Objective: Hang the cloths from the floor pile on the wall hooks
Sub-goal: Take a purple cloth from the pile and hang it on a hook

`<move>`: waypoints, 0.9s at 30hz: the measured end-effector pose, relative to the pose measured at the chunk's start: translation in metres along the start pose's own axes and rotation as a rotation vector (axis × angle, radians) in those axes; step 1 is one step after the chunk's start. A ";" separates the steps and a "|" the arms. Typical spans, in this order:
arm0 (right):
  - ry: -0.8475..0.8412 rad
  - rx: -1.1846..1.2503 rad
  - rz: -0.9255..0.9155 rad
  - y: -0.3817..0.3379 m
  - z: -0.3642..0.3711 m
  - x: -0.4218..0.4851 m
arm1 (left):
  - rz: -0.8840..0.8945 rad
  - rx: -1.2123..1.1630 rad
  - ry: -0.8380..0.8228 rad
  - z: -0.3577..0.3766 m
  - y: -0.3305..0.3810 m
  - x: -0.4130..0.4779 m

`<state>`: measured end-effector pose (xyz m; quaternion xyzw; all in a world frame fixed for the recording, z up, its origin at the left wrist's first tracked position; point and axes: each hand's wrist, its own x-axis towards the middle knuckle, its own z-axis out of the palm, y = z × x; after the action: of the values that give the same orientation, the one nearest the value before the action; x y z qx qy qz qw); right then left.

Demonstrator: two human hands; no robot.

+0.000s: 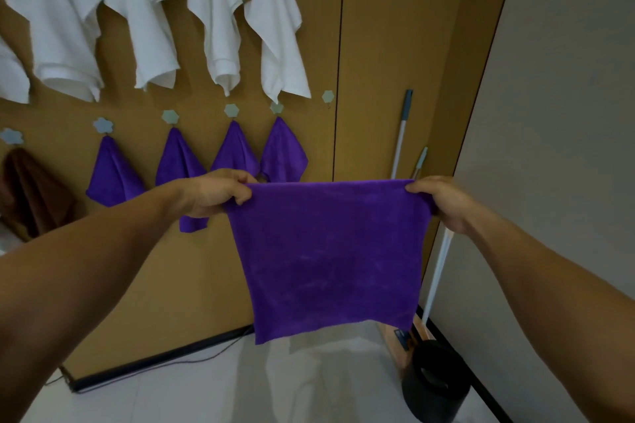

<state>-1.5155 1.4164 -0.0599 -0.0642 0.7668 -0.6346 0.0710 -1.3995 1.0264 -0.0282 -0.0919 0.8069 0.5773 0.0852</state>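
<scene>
Both hands, left hand (213, 194) and right hand (441, 201), pinch the top corners of a purple microfibre cloth (330, 257), spread flat before the brown wall. Next, I judge, one corner must reach the free hexagonal hook (328, 97) beside the hung purple cloths (237, 148).

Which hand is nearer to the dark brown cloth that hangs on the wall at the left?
Left. The left hand is right of the dark brown cloth; the right hand is much farther right, beyond the held square purple cloth.
</scene>
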 end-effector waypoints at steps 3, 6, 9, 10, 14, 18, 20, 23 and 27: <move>-0.053 0.031 0.022 -0.001 -0.017 0.000 | 0.089 -0.129 0.130 0.009 0.003 0.011; -0.069 0.005 0.001 0.002 -0.022 0.002 | 0.079 -0.186 0.170 0.019 0.005 0.017; -0.012 0.012 -0.024 0.006 -0.020 0.007 | -0.018 -0.155 0.167 0.026 0.004 0.021; 0.011 0.018 -0.023 0.008 -0.018 0.010 | -0.063 -0.097 0.176 0.029 0.004 0.021; 0.059 -0.031 -0.017 0.013 -0.005 0.023 | -0.167 0.163 0.243 0.034 0.001 0.028; 0.177 -0.129 -0.030 0.015 0.011 0.045 | -0.109 0.338 0.305 0.033 -0.004 0.055; 0.204 -0.204 -0.066 0.014 0.021 0.058 | -0.076 0.516 0.379 0.031 0.000 0.070; 0.234 -0.138 -0.071 0.008 0.033 0.084 | 0.125 0.433 0.456 0.018 0.001 0.100; 0.262 0.158 -0.027 -0.006 0.049 0.123 | 0.297 -0.021 0.530 -0.004 -0.003 0.144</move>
<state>-1.6273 1.3448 -0.0667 0.0148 0.7163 -0.6969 -0.0334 -1.5383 1.0148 -0.0654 -0.1211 0.7995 0.5478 -0.2145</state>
